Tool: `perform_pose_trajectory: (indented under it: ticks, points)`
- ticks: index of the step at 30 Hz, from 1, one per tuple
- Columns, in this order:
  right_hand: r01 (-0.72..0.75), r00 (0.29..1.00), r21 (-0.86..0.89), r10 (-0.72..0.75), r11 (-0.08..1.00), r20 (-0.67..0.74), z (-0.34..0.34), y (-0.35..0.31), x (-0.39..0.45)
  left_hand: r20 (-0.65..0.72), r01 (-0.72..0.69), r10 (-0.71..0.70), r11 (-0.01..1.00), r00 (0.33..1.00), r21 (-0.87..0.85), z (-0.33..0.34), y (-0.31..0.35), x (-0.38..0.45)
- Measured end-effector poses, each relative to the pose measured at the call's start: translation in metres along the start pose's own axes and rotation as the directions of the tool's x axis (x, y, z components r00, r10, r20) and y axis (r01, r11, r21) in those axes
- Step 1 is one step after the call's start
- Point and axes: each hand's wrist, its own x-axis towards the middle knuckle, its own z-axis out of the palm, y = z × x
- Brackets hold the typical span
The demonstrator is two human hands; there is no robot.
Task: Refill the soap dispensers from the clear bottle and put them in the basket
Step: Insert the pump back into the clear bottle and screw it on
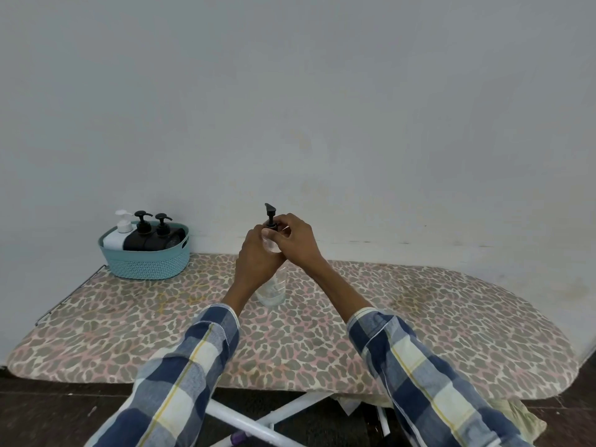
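Observation:
A clear bottle (272,290) with a black pump head (270,215) stands upright on the ironing board (403,321), near its middle. My left hand (258,258) grips the bottle's upper body. My right hand (295,241) pinches the black collar of the pump at the bottle's neck. A teal basket (146,261) sits at the board's far left corner. It holds a white dispenser (120,235) and two black dispensers (142,235) (163,235), all standing close together.
The board has a leopard-print cover and stands against a plain white wall. A wire rest (69,295) juts from its left end. White crossed legs (258,417) show below the front edge, over a dark floor.

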Motion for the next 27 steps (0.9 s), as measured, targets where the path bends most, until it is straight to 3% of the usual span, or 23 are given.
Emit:
perform_pose_trajectory:
  ticks: [5,13,21,27]
  points:
    - [-0.018,0.995,-0.084,0.010,0.996,-0.100,0.006,-0.004,-0.003,-0.020,0.028,-0.027,0.999,0.999,0.045,0.001,-0.002,0.000]
    - [0.065,0.991,-0.089,-0.053,0.994,0.126,-0.013,-0.002,0.004,0.003,0.011,-0.011,1.000,1.000,0.003,-0.006,-0.008,0.002]
    - [0.073,0.995,-0.213,-0.085,0.974,-0.048,0.003,-0.013,-0.008,-0.127,0.079,-0.061,0.987,0.990,0.137,0.004,0.002,-0.009]
    - [0.115,0.987,-0.054,-0.108,0.992,0.122,-0.024,-0.013,-0.008,-0.099,0.057,-0.050,0.996,0.994,0.073,0.000,-0.003,-0.006]
